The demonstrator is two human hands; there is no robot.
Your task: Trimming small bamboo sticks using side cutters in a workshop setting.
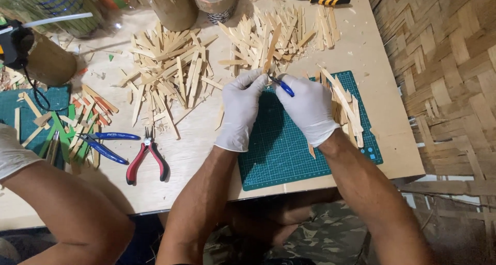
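Stick piles [170, 71] are crowding the board beyond the hands, and more sticks [346, 107] are lying just right of the right hand [308, 110]. The green mat [289, 156] below the gloves is lying bare; pliers [147, 159] are blocking the left.

Pale plywood tabletop [206, 156], square-edged, lit evenly from above; soft shadows fall toward the near edge. Right of it, a woven bamboo mat wall [444, 53] in herringbone weave, tan and brown strips. Below the table edge, dim floor [454, 234], detail hard to make out.
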